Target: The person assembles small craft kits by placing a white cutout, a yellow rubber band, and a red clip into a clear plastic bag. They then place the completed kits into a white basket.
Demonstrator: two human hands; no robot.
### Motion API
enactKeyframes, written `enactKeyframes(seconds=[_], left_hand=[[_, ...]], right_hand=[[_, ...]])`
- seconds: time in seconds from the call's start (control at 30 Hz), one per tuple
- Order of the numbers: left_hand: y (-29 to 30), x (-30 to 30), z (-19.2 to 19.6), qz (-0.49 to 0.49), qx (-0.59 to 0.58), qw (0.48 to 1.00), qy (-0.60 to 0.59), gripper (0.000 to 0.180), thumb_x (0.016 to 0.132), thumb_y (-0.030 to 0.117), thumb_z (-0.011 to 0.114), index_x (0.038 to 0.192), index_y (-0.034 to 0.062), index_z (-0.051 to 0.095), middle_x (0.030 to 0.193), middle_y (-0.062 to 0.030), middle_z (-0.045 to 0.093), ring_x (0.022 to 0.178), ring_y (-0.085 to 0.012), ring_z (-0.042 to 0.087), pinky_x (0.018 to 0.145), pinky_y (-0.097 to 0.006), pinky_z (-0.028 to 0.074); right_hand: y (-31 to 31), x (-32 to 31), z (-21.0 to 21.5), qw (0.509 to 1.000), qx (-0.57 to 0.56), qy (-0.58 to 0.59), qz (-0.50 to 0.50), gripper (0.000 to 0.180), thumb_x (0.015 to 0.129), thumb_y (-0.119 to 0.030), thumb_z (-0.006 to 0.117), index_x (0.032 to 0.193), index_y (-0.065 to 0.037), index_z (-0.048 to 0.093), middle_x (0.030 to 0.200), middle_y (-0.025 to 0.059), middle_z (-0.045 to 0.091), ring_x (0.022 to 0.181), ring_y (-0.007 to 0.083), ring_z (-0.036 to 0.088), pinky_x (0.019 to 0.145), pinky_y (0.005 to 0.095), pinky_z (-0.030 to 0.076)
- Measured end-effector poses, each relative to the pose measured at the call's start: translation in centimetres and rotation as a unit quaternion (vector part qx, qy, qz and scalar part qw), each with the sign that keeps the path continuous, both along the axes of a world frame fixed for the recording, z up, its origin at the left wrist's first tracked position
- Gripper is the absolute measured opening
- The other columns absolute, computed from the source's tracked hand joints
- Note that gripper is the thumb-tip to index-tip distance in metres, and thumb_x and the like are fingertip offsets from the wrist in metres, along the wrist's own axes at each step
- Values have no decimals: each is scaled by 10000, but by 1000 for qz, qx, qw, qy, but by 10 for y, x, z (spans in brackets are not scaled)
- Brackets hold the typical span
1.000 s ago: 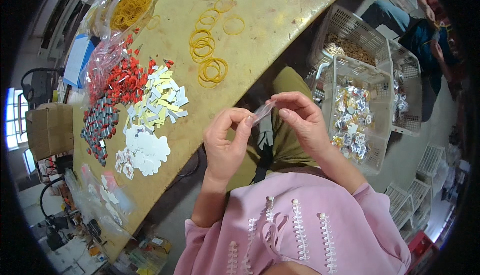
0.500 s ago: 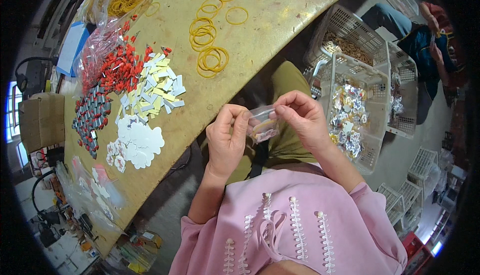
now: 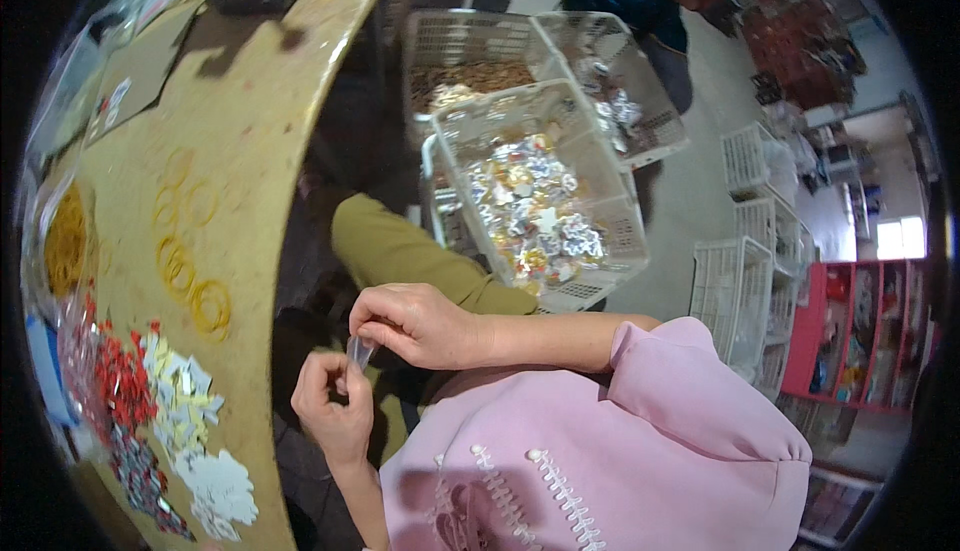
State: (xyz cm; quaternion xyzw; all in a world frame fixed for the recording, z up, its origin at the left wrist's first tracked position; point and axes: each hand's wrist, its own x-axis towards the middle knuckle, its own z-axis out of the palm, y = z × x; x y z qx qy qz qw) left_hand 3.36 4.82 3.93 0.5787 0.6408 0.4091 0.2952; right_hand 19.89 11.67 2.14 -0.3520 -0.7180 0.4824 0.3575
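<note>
Both left hand point(image 3: 337, 411) and right hand point(image 3: 425, 328) still pinch the clear bag point(image 3: 360, 353), seemingly mid-handling; the view has swung toward the crate point(image 3: 618, 226).

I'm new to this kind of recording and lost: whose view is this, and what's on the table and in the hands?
No machine works here: these are a person's two bare hands. The picture comes from a wide fisheye camera worn on the head, looking down, so straight edges bend. The left hand and right hand pinch a small clear plastic bag; its contents are hard to make out. On the table lie yellow rubber bands, red pieces, pale yellow and white strips, and white cutouts. To its right stand plastic crates, one holding small shiny pieces.
</note>
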Motion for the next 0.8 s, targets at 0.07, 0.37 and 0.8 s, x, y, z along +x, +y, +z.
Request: enactKeyframes(seconds=[0.07,0.37,0.8], left_hand=[[5,10,-2,-44,-3,999,-23,106,725,-60,598,739,12,521,656,-44,483,541,-117,442,500,-242,361],[7,8,-20,-27,-48,993,-106,69,814,-46,602,802,9,561,694,-3,532,608,-61,457,555,-213,378],[-2,4,-40,-18,-193,967,-163,49,904,20,613,860,23,591,734,58,505,661,-19,424,588,-175,344]], right_hand=[[3,23,0,996,-75,25,-29,58,910,-69,577,923,-17,600,791,74,635,702,152,631,634,286,497],[72,263,3,875,144,-117,-448,177,928,-50,567,1088,-36,642,990,47,674,888,100,613,768,244,489],[21,322,-281,796,-109,-424,-418,388,747,-253,682,1062,-34,624,1014,215,665,975,380,631,854,457,482]])
